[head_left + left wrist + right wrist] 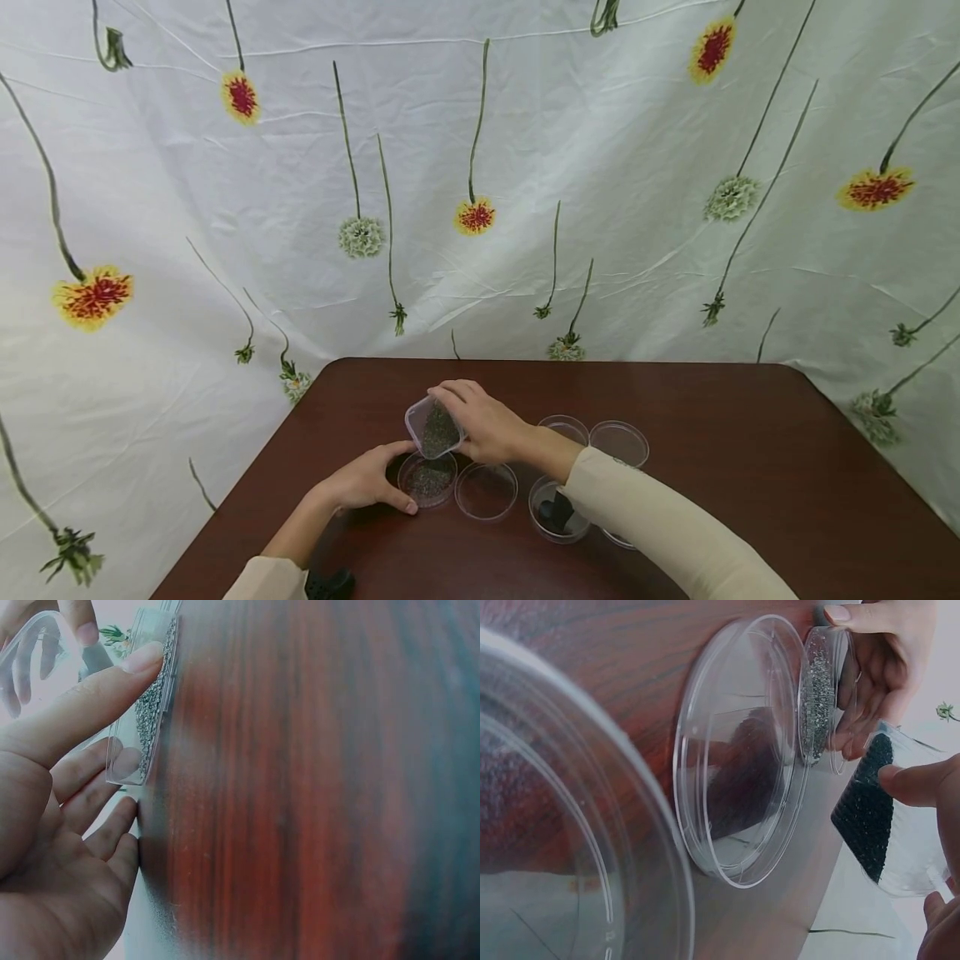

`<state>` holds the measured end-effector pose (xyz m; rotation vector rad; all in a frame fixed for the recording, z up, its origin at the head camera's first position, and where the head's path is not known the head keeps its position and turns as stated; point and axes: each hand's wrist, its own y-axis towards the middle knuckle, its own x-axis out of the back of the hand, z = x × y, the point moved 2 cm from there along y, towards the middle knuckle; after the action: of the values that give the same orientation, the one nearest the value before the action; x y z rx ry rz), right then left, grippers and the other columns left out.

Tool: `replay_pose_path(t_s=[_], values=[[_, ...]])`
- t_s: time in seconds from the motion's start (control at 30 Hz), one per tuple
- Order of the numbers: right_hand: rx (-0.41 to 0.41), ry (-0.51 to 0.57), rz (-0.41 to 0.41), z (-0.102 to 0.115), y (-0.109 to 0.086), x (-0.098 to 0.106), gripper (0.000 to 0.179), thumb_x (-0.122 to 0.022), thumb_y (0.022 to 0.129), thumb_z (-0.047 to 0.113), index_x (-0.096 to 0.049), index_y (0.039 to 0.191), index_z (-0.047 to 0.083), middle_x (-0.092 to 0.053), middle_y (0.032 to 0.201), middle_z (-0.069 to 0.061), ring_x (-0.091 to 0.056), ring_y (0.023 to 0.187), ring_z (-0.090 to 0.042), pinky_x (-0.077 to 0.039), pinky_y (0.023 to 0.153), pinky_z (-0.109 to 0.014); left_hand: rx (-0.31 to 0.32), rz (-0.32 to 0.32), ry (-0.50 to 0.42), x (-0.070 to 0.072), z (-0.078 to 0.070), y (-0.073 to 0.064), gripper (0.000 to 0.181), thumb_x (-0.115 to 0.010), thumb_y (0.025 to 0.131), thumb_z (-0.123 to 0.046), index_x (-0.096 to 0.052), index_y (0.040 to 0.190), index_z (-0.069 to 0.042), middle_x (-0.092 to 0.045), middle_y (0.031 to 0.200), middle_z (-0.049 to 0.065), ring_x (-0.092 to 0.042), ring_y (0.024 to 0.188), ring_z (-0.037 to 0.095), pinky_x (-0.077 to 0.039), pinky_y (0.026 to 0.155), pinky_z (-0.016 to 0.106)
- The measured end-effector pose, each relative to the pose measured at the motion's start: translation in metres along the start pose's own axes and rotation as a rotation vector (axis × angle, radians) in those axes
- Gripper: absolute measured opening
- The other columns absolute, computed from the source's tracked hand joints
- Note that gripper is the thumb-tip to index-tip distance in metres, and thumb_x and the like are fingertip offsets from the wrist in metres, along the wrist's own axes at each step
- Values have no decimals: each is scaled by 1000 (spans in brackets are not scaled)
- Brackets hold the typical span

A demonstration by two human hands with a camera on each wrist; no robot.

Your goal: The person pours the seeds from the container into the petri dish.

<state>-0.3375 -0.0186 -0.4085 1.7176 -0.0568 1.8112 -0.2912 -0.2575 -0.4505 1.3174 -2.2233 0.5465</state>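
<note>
Tilted above a round clear petri dish (429, 493) is a clear square plastic tub (439, 432), which my right hand (489, 427) grips by its sides. Dark fine granules lie banked against one side of the tub, plainest in the right wrist view. The dish stands flat on the table and has a layer of grey granules (819, 697) in it. My left hand (365, 481) holds this dish at its rim, thumb (97, 705) on one side and fingers on the other. Just right of it lies another petri dish (486, 493) with no granules visible.
A petri dish (543, 532) with a black object (555, 512) in it stands by the right forearm. Two more clear dishes (618, 442) lie behind that arm; the sleeve partly covers another (618, 540). A dark item (330, 585) sits beside the left cuff.
</note>
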Motion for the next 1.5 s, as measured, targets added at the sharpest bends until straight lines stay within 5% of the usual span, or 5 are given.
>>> replay_pose_path(t_s=[0.47,0.83,1.17,1.5], values=[[-230,256,-24,-3,4,3,95,-89,84,18,-32,160,11,-40,156,-12,-38,141,-33,-42,108,-48,-20,8,12,0,1,-1,96,-97,73,-19,-45,150,7,-50,145,22,-47,130,42,-40,104,62],[-312,435,-70,-8,6,6,96,-92,80,16,-36,158,9,-50,141,-13,-53,110,-23,-49,88,-35,-56,25,2,1,0,0,92,-96,75,-19,-47,150,4,-50,147,22,-48,130,41,-43,102,60],[-397,572,-86,-7,4,6,96,-92,79,14,-37,157,9,-50,143,-12,-54,117,-26,-47,96,-40,-56,27,5,1,1,0,91,-96,74,-18,-49,150,1,-50,146,19,-48,129,40,-43,101,59],[-560,946,-112,-13,2,4,86,-87,85,8,-38,156,8,-51,142,-14,-57,117,-28,-53,89,-41,-73,37,-8,0,-1,1,90,-95,75,-16,-49,149,3,-50,147,20,-47,131,41,-41,103,61]])
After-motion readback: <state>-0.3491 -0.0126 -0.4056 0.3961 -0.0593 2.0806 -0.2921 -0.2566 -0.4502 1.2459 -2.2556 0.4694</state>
